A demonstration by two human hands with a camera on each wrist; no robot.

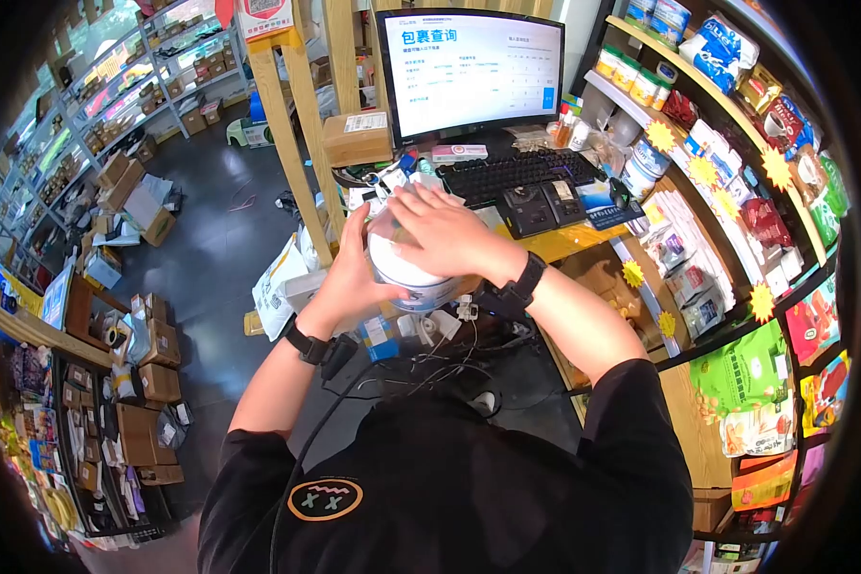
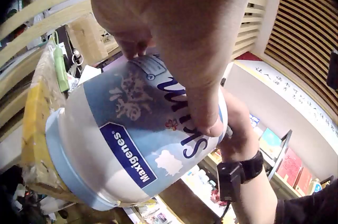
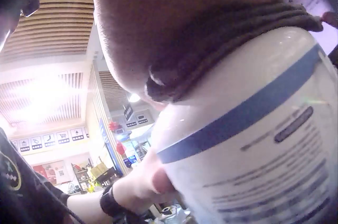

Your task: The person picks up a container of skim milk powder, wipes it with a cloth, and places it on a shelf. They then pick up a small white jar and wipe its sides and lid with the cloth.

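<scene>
A white and blue tin (image 1: 413,279) of milk powder, labelled "maxigenes", is held up in front of the person's chest. My left hand (image 1: 357,271) grips its left side, fingers curled round the wall of the tin (image 2: 132,150). My right hand (image 1: 447,234) lies over the top and right side of the tin (image 3: 264,150), fingers spread and wrapped on it. Both wrists wear black bands.
A counter (image 1: 564,239) ahead carries a monitor (image 1: 471,69), a black keyboard (image 1: 517,174), a card terminal (image 1: 528,206) and a cardboard box (image 1: 357,139). Shelves of packaged snacks (image 1: 737,191) run along the right. Wooden posts (image 1: 292,124) and parcel racks (image 1: 115,96) stand left.
</scene>
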